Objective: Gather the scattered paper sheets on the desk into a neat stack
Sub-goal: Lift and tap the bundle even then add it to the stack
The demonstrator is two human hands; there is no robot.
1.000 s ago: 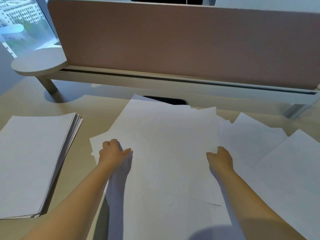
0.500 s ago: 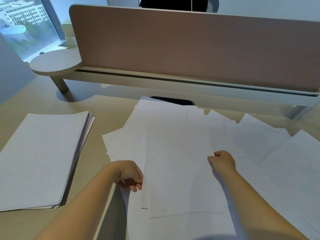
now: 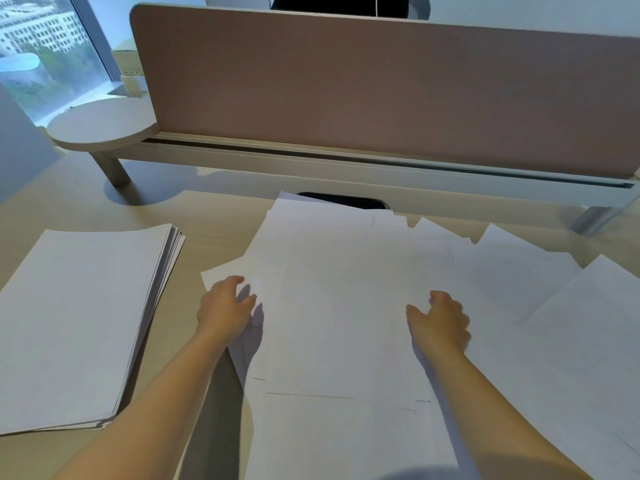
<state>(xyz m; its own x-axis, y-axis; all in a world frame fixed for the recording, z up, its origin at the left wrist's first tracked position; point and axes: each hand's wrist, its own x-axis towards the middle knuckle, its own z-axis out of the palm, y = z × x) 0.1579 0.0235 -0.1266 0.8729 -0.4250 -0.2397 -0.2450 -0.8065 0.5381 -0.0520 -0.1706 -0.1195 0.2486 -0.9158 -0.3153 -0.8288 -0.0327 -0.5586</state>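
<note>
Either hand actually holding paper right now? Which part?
No clear grip. The left hand and right hand flank the loose pile of white paper sheets, fingers loosely curled at its left and right edges; whether they pinch cannot be told.

Two bare forearms reach forward from the lower edge of the view, angled slightly toward each other. The left hand [image 3: 225, 308] lies palm down with its back toward the camera, fingers loosely bent and the thumb spread out to the right. The right hand [image 3: 440, 320] lies palm down too, level with the left and well apart from it, fingers gently curved, thumb stretched out to the left
</note>
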